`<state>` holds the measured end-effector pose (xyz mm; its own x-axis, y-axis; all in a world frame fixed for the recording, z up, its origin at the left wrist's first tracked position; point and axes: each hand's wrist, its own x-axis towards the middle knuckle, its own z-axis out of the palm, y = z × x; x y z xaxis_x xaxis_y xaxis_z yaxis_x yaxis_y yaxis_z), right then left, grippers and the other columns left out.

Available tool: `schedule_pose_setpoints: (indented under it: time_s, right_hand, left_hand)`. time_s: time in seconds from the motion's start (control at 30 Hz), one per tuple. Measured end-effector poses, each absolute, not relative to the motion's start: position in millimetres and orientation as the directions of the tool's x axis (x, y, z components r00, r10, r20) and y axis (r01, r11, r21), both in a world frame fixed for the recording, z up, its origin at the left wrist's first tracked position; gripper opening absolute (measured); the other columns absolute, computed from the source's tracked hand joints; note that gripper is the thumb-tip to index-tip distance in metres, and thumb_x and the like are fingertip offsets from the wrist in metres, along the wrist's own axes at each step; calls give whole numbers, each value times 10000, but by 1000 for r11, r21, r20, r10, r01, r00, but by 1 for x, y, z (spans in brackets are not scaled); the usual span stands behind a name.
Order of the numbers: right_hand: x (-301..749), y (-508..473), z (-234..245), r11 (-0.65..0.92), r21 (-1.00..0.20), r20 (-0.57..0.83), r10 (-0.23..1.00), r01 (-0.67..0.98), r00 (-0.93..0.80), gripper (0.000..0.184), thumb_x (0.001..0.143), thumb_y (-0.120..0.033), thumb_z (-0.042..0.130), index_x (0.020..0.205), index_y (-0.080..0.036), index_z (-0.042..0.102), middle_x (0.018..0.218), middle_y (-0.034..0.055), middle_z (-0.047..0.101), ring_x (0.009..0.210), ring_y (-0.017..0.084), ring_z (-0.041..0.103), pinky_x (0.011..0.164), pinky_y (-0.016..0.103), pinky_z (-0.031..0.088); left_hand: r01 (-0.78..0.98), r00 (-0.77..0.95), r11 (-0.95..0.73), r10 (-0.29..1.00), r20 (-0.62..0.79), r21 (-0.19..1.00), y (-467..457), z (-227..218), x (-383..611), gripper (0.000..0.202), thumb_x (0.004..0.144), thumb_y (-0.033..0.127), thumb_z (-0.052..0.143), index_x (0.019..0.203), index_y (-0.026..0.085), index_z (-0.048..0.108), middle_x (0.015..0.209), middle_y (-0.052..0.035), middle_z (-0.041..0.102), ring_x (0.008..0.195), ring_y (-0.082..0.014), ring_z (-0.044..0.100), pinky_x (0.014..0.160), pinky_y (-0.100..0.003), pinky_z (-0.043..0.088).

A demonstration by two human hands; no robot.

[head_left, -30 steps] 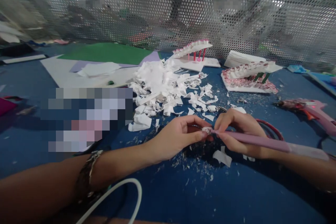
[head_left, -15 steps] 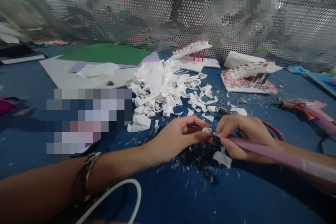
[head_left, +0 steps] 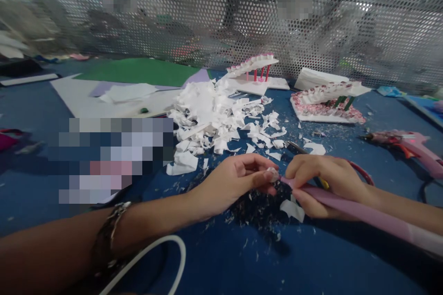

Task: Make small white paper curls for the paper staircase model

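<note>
Between the thumb and fingers of my left hand [head_left: 238, 180] is a small whitish lump [head_left: 272, 174], too small to identify further. My right hand [head_left: 321, 182] grips a long pink pen-like tool [head_left: 353, 207]. The tool's narrow tip meets the lump or lies right by it; contact cannot be made out. Under the hands, white shavings and a larger white scrap [head_left: 292, 210] lie on the blue tabletop [head_left: 221, 258]. A red-handled metal tool [head_left: 362, 173] lies partly hidden behind my right hand.
Torn white scraps [head_left: 207, 110] are heaped mid-table. Two white models on posts [head_left: 263, 71] [head_left: 328, 101] stand behind. A pink glue gun [head_left: 411, 143] lies at right. Green sheet [head_left: 138, 70] and white cable [head_left: 176, 244] lie at left, and a perforated metal screen [head_left: 214, 18] closes the back.
The lump has turned slightly in my left fingers. My right hand and the pink tool have shifted slightly downward. The objects on the table stay where they were.
</note>
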<state>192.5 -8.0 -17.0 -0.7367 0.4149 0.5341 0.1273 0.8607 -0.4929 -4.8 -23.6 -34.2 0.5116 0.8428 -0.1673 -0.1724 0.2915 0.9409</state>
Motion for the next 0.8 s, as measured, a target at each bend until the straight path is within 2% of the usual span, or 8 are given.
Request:
schedule_pose_setpoints:
  time_s: [0.13,0.27,0.47,0.57,0.63,0.8]
  right_hand:
    - [191,-8,-19,854,-491,516,446,175,-731,209,697,-43,518,795,-207,433,715,-40,535,666,48,549,582,144,423]
    - [190,-9,-19,858,-486,536,445,169,-718,201,698,-48,523,792,-201,432,717,-40,545,650,40,544,584,136,426]
    - [191,-9,-13,845,-481,532,494,234,-688,168,693,-69,524,764,-195,438,658,-31,556,603,61,552,541,160,429]
    - [191,-9,-13,849,-491,554,478,196,-681,158,699,-79,523,766,-195,439,665,-25,562,614,66,561,555,167,443]
    - [191,-9,-14,845,-503,543,470,179,-695,160,702,-81,524,777,-196,442,679,-24,568,620,64,564,556,163,446]
    - [192,-9,-13,824,-504,491,520,259,-699,171,681,-68,528,752,-199,443,659,-31,565,604,70,564,536,172,440]
  left_hand:
    - [-187,515,309,839,-175,933,-23,-36,-4,165,717,263,676,828,145,647,723,17,665,680,-74,622,670,-180,466]
    - [-177,527,343,825,-205,923,-23,-36,-4,186,689,185,697,871,173,664,781,24,680,733,-61,618,695,-161,458]
    - [-143,509,337,831,-223,931,-24,-32,-3,101,723,173,653,821,151,660,712,34,652,637,-46,596,652,-156,452]
    - [-134,503,335,834,-227,933,-24,-32,-2,110,719,197,658,818,148,651,708,32,646,631,-52,595,646,-159,453]
    - [-132,499,331,836,-226,934,-24,-31,-2,115,715,214,663,804,145,640,701,30,645,630,-59,600,641,-164,453]
    - [-105,504,324,832,-230,940,-25,-29,-3,108,721,219,660,771,133,616,664,31,638,605,-57,597,624,-161,446]
